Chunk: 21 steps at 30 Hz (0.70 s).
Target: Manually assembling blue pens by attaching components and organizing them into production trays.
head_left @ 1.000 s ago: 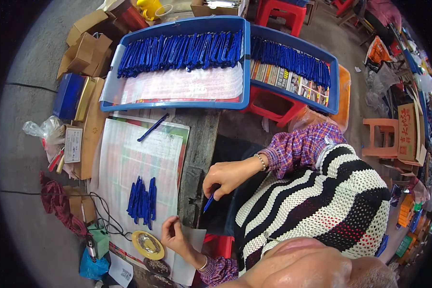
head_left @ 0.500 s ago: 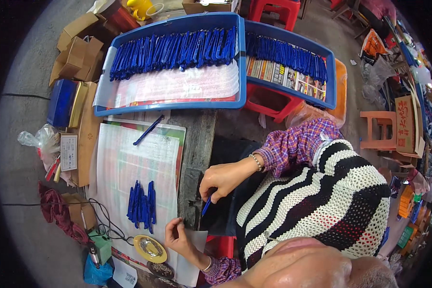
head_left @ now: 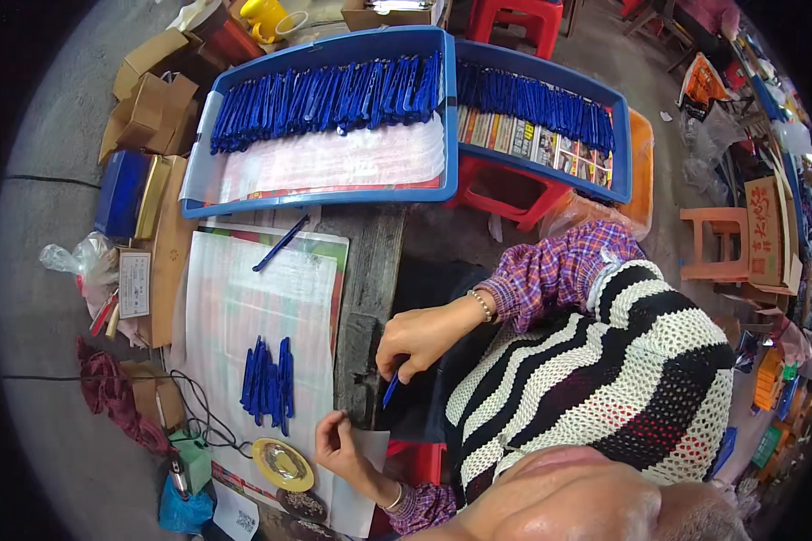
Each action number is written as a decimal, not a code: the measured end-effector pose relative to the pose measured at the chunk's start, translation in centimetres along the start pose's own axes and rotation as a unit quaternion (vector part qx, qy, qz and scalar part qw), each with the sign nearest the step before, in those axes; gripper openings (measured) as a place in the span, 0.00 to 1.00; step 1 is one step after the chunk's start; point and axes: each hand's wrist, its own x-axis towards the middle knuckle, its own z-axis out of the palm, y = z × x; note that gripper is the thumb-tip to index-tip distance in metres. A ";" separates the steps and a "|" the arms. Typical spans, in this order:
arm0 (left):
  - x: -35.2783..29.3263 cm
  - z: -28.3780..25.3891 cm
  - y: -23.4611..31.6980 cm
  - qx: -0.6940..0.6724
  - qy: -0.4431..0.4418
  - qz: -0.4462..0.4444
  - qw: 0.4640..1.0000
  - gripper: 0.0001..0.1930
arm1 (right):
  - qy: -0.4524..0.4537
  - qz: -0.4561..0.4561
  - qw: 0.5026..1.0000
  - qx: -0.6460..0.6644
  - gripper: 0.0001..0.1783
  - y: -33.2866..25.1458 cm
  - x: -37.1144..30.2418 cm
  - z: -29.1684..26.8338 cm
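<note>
Movement's basically nil this past second: right hand [head_left: 415,343] still pinching one slim blue plastic stick [head_left: 390,392] beside the dark wooden table [head_left: 370,261], left hand [head_left: 341,448] half-curled, seemingly empty. Blue stick pile [head_left: 262,388] on white paper sheet [head_left: 221,307] hasn't grown, so that piece looks unfinished.

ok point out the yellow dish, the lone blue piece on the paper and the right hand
Yellow dish [head_left: 260,460], head view: on its rim.
Lone blue piece [head_left: 281,243], head view: its middle.
Right hand [head_left: 417,339], head view: back of the hand.
</note>
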 end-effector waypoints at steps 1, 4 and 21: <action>-0.1 0.0 0.0 0.000 -0.001 0.001 1.000 0.04 | -0.003 -0.004 1.000 0.000 0.13 0.0 0.0 0.1; -0.2 0.2 0.1 -0.002 -0.002 0.004 1.000 0.05 | -0.010 -0.009 1.000 -0.001 0.13 0.5 -0.1 0.5; -0.1 0.2 -0.1 -0.005 -0.007 -0.005 1.000 0.05 | -0.042 -0.007 0.999 0.004 0.13 0.4 -0.3 1.1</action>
